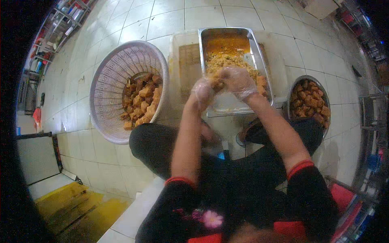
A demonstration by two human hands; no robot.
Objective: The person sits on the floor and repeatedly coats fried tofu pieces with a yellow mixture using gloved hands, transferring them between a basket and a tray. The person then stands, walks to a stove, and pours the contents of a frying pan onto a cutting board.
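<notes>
My left hand [203, 91] and my right hand [238, 81], both in clear plastic gloves, meet over a rectangular metal tray [251, 107]. A small brown piece [217, 84], seemingly a fried tofu cube, is held in my left hand; blur hides its detail. The fingers of my right hand press close against that piece, and what they hold cannot be made out. Beneath them, a pale shredded filling [226, 64] is heaped in the tray, with orange liquid [225, 42] at its far end. Several stuffed-looking brown cubes [261, 85] line the tray's right side.
At left, a pale plastic mesh basket [106, 91] holds many fried cubes [142, 98]. An oval metal basin [289, 100] of similar cubes [308, 98] sits by my right knee. A translucent plastic box [176, 39] supports the tray. Shelving [65, 21] stands along the far left of the tiled floor.
</notes>
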